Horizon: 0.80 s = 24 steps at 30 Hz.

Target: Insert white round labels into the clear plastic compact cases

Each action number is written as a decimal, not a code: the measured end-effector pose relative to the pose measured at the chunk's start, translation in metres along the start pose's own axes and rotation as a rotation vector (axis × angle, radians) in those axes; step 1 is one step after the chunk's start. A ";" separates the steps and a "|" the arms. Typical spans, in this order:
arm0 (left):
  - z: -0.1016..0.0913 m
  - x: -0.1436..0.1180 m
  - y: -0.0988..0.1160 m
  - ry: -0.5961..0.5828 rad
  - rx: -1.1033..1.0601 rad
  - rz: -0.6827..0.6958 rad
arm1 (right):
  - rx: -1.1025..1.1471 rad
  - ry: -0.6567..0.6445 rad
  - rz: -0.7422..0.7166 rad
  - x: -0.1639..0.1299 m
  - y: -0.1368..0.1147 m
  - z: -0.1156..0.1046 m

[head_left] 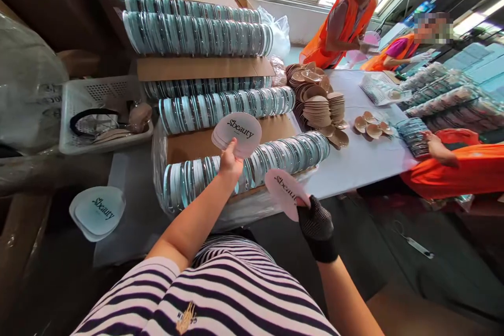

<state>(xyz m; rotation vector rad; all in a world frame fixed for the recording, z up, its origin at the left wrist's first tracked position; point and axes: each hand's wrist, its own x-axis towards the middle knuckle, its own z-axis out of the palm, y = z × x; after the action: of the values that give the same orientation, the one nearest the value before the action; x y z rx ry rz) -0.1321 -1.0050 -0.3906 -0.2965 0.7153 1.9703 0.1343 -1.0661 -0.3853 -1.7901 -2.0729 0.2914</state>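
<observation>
Now: printed cards held in both hands above the rows of cases

Presently a small stack of round printed cards (pixel 237 134) is pinched in the left hand (pixel 229 164), fingers closed on its lower edge, raised over the front row of clear cases (pixel 252 165). A single pink card (pixel 286 192) is gripped by the gloved right hand (pixel 316 226), thumb pressed on its near edge, held just off the desk (pixel 366 160) edge. The step in hand is judged to be the dealing of one card off the stack. The next move would call for the single card to be lined up with a case, while the stack is kept squared in the left grip.

Noted further: a lone case (pixel 98 212) to the left; a white basket (pixel 103 114) behind it; tan cups (pixel 319 107) stacked farther along; people in orange vests (pixel 346 21) at work beyond.
</observation>
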 end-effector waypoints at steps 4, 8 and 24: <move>-0.001 0.007 -0.004 0.008 0.014 -0.006 | -0.195 -0.175 -0.143 -0.009 -0.024 0.018; -0.005 0.009 -0.006 0.014 0.042 0.005 | -0.336 -0.217 -0.186 0.021 -0.055 0.020; -0.008 0.003 -0.008 0.006 0.045 -0.011 | -0.288 -0.432 -0.100 0.051 -0.063 0.054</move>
<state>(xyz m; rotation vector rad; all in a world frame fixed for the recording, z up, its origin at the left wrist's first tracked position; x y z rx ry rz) -0.1275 -1.0047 -0.4017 -0.2786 0.7597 1.9403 0.0495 -1.0216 -0.4011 -1.9066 -2.6104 0.3975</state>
